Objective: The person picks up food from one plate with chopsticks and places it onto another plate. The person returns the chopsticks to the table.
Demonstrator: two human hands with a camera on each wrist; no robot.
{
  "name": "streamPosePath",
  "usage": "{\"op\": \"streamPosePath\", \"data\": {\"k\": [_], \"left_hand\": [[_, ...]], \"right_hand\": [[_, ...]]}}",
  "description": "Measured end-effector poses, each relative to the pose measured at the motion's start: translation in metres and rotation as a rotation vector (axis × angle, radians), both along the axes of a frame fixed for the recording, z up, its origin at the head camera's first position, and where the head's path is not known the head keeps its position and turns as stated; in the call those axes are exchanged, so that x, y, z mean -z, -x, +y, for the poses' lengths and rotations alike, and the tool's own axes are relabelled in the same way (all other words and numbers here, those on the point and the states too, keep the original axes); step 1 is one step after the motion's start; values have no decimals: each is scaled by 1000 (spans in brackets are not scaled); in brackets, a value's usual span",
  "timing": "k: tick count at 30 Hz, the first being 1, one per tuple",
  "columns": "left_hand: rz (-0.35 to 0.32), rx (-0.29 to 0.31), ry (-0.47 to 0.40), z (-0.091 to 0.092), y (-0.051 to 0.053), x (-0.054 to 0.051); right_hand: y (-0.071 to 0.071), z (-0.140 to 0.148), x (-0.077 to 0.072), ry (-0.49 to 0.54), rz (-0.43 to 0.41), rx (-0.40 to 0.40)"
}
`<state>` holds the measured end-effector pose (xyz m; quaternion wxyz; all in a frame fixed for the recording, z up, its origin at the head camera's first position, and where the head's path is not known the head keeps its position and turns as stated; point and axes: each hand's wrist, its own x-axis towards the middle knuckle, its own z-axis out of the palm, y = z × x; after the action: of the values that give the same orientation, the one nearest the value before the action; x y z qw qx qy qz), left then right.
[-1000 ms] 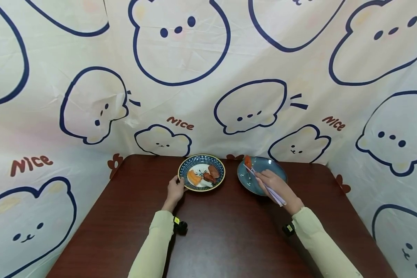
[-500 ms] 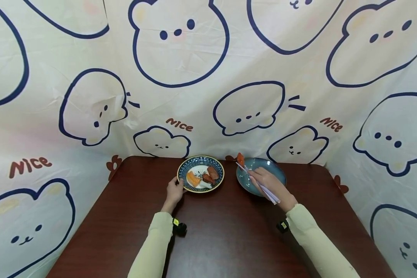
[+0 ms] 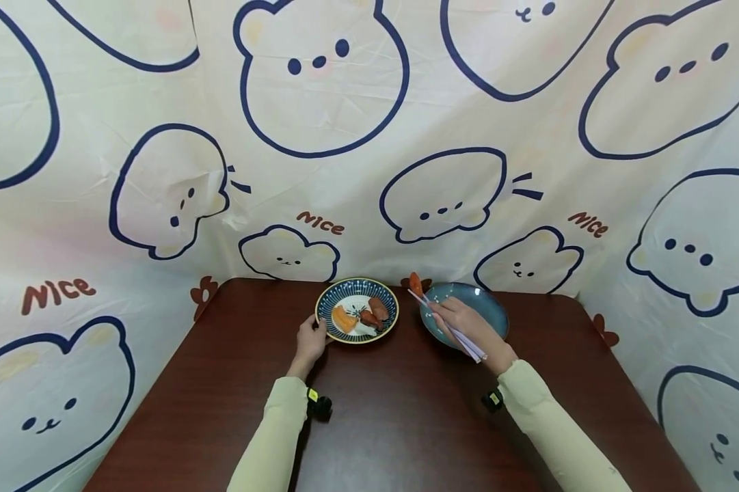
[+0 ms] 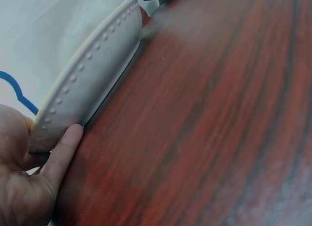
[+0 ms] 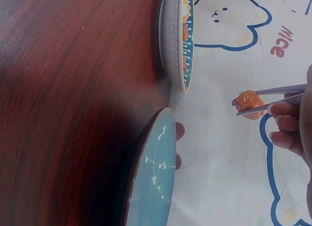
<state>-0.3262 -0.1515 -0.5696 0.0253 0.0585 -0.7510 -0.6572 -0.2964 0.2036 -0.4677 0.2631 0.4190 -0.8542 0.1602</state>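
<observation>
My left hand (image 3: 310, 342) grips the left rim of a blue-and-white patterned plate (image 3: 324, 304) with a yellow edge. In the left wrist view the thumb of that hand (image 4: 29, 192) presses the plate's ribbed white outer wall (image 4: 97, 65). On the plate lie a yellow-orange piece of food (image 3: 344, 319), a brown piece (image 3: 378, 307) and a small reddish piece (image 3: 369, 317). My right hand (image 3: 465, 324) holds pale purple chopsticks (image 3: 469, 347), which pinch a glossy orange-red piece of food (image 5: 250, 105) in the air. Below that hand is a blue-grey plate (image 3: 497, 311).
Both plates stand at the far edge of a dark red-brown wooden table (image 3: 400, 424), a small gap between them. Behind and at both sides hangs a white cloth (image 3: 357, 184) with bear outlines. Wrist cameras (image 3: 320, 408) sit on both wrists.
My right hand has moved left with the chopsticks, carrying the orange-red piece from over the blue-grey plate to the gap between the plates. The left hand stays on the patterned plate.
</observation>
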Motion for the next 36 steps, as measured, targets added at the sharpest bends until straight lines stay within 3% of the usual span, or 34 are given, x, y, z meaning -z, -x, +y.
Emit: {"op": "streamPosePath", "data": {"k": [12,26,36], "left_hand": [[13,9,-10,0,0,-1],[6,-3,7,1,0,-1],[12,-14,7,2,0,-1]], "right_hand": [[8,-16,1,-24,81,-51],[12,-28,8,-51,51,-36],[24,-39,19,-73,37,-51]]}}
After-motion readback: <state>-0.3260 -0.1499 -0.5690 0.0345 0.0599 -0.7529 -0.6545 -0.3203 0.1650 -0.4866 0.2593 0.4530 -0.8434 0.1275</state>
